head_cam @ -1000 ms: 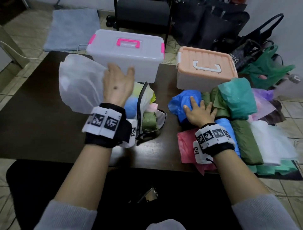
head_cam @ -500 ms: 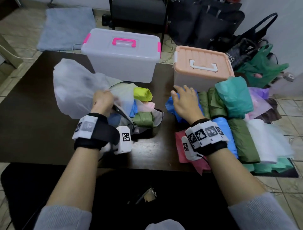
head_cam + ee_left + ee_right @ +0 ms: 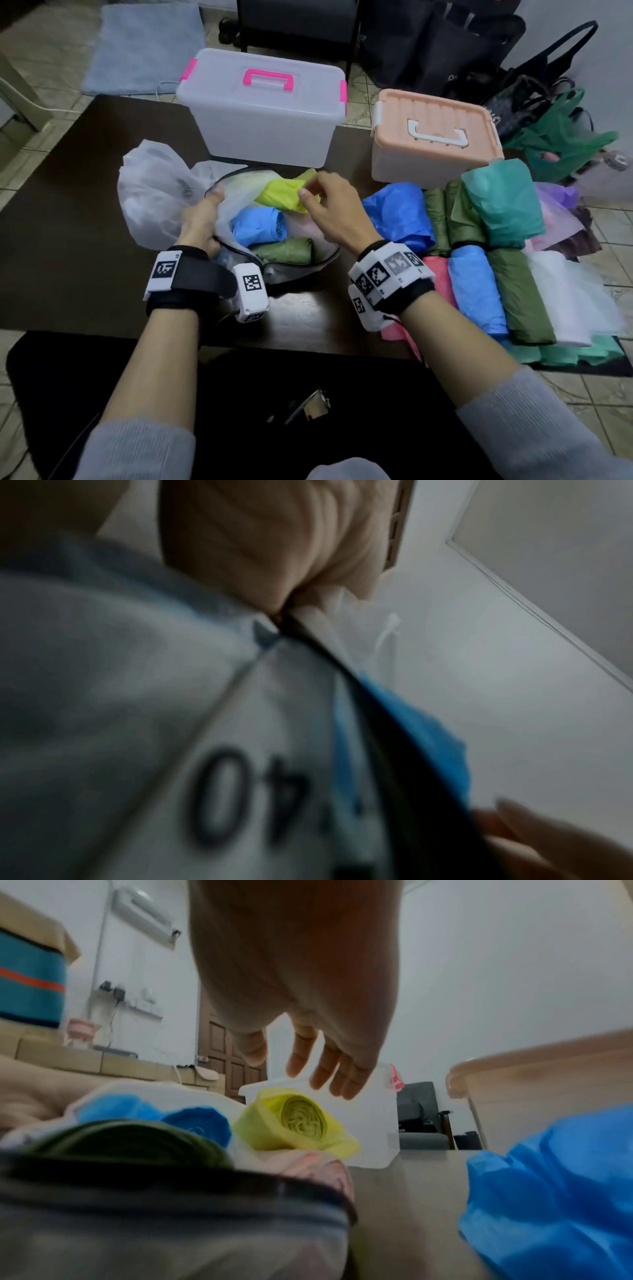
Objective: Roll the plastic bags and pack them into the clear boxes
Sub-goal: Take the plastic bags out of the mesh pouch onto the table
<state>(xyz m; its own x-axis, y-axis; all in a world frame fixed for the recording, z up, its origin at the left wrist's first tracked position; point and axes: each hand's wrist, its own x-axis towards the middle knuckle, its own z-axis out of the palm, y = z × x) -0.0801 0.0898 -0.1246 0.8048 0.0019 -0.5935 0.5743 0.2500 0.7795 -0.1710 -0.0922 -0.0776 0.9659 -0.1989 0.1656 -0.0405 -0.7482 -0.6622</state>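
Note:
A clear zip box point(image 3: 308, 265) with a black rim lies open on the dark table, holding rolled bags: yellow point(image 3: 284, 197), blue point(image 3: 257, 226), green point(image 3: 284, 250) and pale pink point(image 3: 305, 226). My left hand point(image 3: 200, 219) grips the box's left rim together with a crumpled white bag point(image 3: 150, 195); the left wrist view shows the thumb point(image 3: 274, 547) pinching the black rim. My right hand point(image 3: 315, 197) hovers over the yellow roll point(image 3: 301, 1118), its fingers point(image 3: 325, 1074) relaxed just above it and holding nothing.
A clear lidded box with a pink handle point(image 3: 263, 109) and a peach-lidded box point(image 3: 435, 137) stand shut behind. A loose blue bag point(image 3: 397, 216) and a pile of folded bags point(image 3: 496, 274) cover the table's right side. Dark tote bags point(image 3: 445, 51) sit on the floor beyond.
My left hand dropped from the white bag onto the zip box's rim and took hold. My right hand left the blue bag and moved left over the yellow roll.

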